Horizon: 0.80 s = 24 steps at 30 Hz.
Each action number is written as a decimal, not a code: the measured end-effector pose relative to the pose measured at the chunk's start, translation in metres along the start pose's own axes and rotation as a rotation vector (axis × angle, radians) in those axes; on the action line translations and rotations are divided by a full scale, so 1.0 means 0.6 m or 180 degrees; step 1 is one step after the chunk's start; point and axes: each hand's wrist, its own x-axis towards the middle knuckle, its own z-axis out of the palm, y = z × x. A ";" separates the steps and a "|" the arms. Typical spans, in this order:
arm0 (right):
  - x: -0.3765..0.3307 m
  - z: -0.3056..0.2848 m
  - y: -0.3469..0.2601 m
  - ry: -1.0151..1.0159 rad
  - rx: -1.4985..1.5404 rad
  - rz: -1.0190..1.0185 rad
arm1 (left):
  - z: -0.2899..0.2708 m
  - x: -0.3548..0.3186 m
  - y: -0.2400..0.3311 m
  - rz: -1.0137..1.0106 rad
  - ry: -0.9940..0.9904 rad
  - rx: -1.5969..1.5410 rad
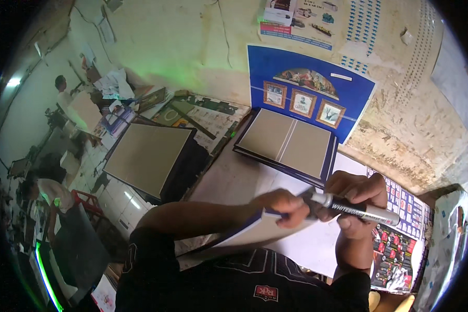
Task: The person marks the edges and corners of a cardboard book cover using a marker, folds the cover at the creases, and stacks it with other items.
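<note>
My right hand [361, 197] is wrapped round a whiteboard marker [366, 210] with a black and silver barrel, its light collar pointing left. Against that end, my left hand [286, 205], blurred by motion, has its fingers closed on the dark marker cap [310, 200]. Whether cap and barrel still touch is hard to make out. Below my left forearm, a grey board with a blue edge [262, 230] leans close to my body.
A stack of dark-edged grey panels [286, 140] lies on the white table [229, 179] by the wall. Another large panel stack [148, 156] stands left. Printed sheets [398, 255] cover the right side. Two other people, one by a red stool [88, 205], are at far left.
</note>
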 end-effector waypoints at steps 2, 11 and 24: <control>0.018 0.005 -0.010 -0.0315 0.0137 0.0319 | 0.035 0.001 -0.019 0.0260 0.0136 0.0086; -0.012 0.020 -0.008 -0.0673 -0.0723 -0.0304 | 0.056 0.001 -0.062 0.1774 0.1141 0.1780; -0.009 0.031 0.002 -0.0621 -0.0913 -0.0242 | 0.042 -0.004 -0.056 0.2562 0.1018 0.2172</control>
